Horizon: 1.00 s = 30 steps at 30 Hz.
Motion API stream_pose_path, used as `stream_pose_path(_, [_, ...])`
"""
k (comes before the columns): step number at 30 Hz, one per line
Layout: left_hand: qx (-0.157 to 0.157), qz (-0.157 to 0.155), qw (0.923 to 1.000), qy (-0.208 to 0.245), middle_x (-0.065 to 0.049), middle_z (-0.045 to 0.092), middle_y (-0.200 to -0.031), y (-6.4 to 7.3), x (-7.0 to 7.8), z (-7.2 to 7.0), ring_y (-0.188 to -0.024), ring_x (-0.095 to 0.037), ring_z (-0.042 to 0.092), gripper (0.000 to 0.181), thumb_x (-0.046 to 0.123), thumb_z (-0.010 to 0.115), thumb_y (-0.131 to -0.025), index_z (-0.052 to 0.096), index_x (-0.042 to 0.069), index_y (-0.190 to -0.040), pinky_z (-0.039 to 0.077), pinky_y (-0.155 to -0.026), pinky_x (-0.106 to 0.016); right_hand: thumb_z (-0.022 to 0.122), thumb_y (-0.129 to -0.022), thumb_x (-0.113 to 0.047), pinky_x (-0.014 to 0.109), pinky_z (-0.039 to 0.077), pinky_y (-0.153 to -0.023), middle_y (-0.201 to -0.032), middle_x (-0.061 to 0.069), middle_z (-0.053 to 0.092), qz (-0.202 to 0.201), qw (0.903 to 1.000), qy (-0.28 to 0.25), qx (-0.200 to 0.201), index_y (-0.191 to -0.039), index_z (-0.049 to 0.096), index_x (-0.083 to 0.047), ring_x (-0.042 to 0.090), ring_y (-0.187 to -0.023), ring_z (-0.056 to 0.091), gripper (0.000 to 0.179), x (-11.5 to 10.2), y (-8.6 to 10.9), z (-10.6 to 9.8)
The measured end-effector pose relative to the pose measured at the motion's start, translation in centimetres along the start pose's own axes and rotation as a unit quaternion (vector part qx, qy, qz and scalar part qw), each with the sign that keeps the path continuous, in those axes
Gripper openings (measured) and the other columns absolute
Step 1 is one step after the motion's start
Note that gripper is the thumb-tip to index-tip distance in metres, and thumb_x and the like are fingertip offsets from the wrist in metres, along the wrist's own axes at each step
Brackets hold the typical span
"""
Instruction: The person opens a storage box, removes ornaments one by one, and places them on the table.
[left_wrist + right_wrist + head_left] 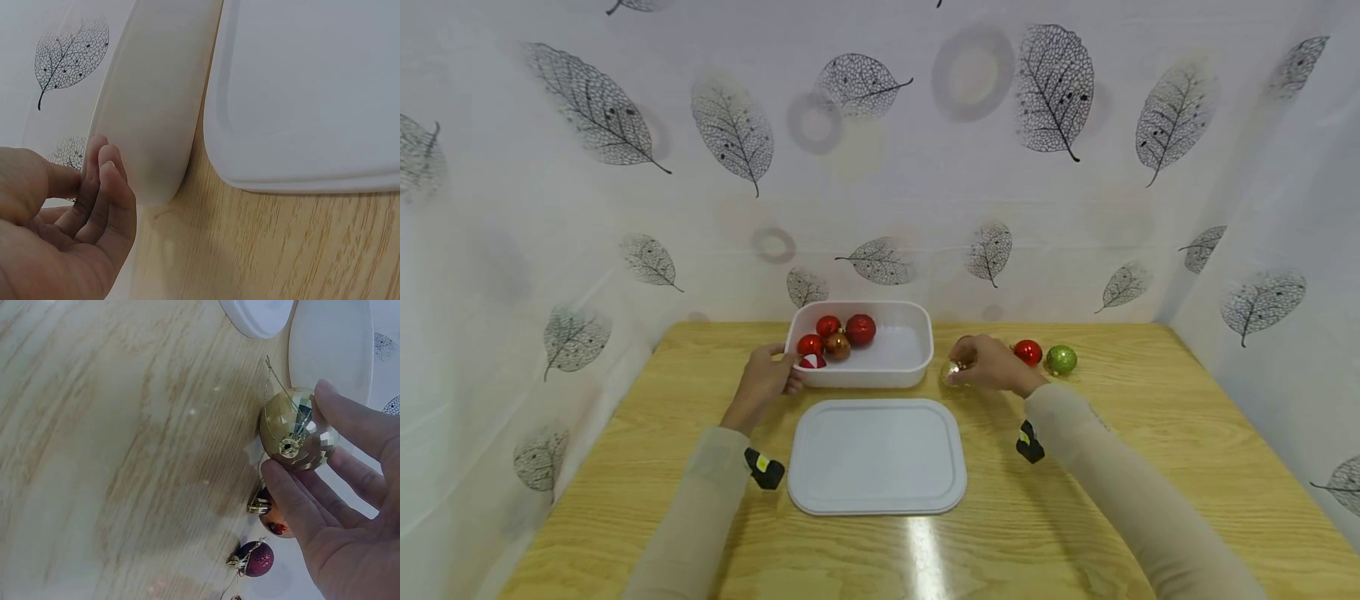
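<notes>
My left hand (766,379) grips the left end of a white plastic container (880,378), thumb and fingertips at its rim (134,125). Inside the container, toward its left, lie several red baubles (861,330) and a copper-coloured one (837,346). Just right of the container, my right hand (996,364) pinches a shiny faceted gold bauble (294,428) between thumb and fingers. A thin gold hanging loop (267,394) hangs from its cap. In the head view the fingers partly cover this bauble.
A flat white lid (877,456) lies on the wooden table (647,492) in front of the container. Right of my right hand sit a shiny red bauble (1028,352) and a green glittery bauble (1062,360). A leaf-patterned curtain (880,192) stands behind the table.
</notes>
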<state>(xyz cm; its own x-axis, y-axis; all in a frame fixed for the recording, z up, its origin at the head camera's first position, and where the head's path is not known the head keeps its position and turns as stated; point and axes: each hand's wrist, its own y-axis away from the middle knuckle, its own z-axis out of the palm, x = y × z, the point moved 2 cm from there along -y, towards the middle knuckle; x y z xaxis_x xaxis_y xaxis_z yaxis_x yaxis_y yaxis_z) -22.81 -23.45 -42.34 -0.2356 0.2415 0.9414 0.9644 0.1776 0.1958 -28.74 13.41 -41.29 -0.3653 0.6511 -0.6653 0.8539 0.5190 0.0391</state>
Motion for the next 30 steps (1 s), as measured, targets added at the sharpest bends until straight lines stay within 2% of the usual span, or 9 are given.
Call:
stream_pose_path(6, [0.0, -0.001, 1.0, 0.0, -0.011, 0.07, -0.08, -0.08, -0.1, 0.01, -0.062, -0.011, 0.064, 0.041, 0.016, 0.047, -0.108, 0.048, -0.01, -0.14, 0.056, -0.057, -0.021, 0.084, -0.085, -0.017, 0.045, 0.056, -0.088, -0.105, 0.012, 0.07, -0.002, 1.0, -0.002, 0.006, -0.114, 0.067, 0.005, 0.027, -0.096, 0.065, 0.04, 0.23, -0.02, 0.11])
stream_pose_path(14, [0.004, -0.004, 1.0, -0.002, -0.012, 0.07, -0.08, 0.04, 0.02, 0.0, -0.062, -0.011, 0.064, 0.043, 0.015, 0.048, -0.108, 0.046, -0.011, -0.142, 0.056, -0.057, -0.022, 0.084, -0.085, -0.02, 0.046, 0.056, -0.091, -0.108, 0.011, 0.07, 0.022, 0.9997, -0.002, -0.009, -0.114, 0.067, 0.001, 0.028, -0.102, 0.066, 0.04, -0.11, 0.03, -0.09])
stream_pose_path(20, [0.002, -0.006, 1.0, -0.002, -0.012, 0.071, -0.08, 0.01, -0.03, -0.01, -0.062, -0.012, 0.065, 0.044, 0.015, 0.047, -0.108, 0.044, -0.011, -0.143, 0.057, -0.057, -0.022, 0.083, -0.086, -0.015, 0.046, 0.056, -0.09, -0.106, 0.012, 0.07, 0.013, 0.9999, -0.005, -0.009, -0.112, 0.068, 0.003, 0.027, -0.1, 0.065, 0.036, 0.03, 0.0, -0.2])
stream_pose_path(30, [-0.003, -0.008, 1.0, -0.005, -0.012, 0.07, -0.081, -0.07, 0.09, 0.09, -0.064, -0.012, 0.063, 0.041, 0.015, 0.046, -0.108, 0.047, -0.009, -0.142, 0.057, -0.058, -0.022, 0.083, -0.086, -0.016, 0.046, 0.056, -0.092, -0.115, 0.018, 0.069, 0.022, 0.9997, -0.006, -0.008, -0.122, 0.065, 0.007, 0.033, -0.106, 0.066, 0.046, 0.16, -0.12, -0.64])
